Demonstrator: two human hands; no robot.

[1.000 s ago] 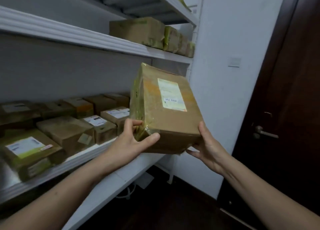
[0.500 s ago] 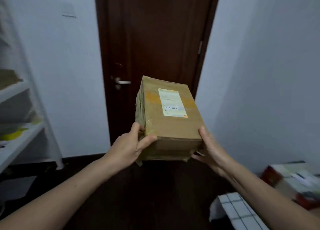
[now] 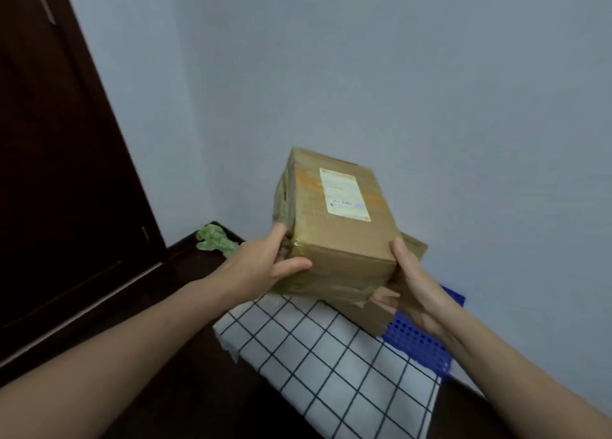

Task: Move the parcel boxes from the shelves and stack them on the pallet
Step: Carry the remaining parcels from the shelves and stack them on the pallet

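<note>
- Now, head view, the hold: the box is up in the air between both hands, in front of the chest and above the floor corner. The left hand grips its near left corner, thumb across the front face, fingers on the left side. The right hand clamps the right side, thumb up along the near edge and fingertips tucked under the bottom.
- Head view, the relation that counts: the blue pallet lies below the box and a little to the right, so the right hand is the nearer one to it. The long axis of the box runs away from the person, toward the wall, with the label on top. A second box sits under the carried one, on the pallet side; I judge the drop goes on or beside it.
- Head view, what is hard to read: a checked cloth covers the near left part of the pallet, so its full outline is hidden. The carried box and right hand cover most of the second box, and I cannot tell its exact size or whether the two touch. The fingers of both hands are largely out of sight behind the box. The label print is too blurred to read. A green thing by the door is unclear.
</note>
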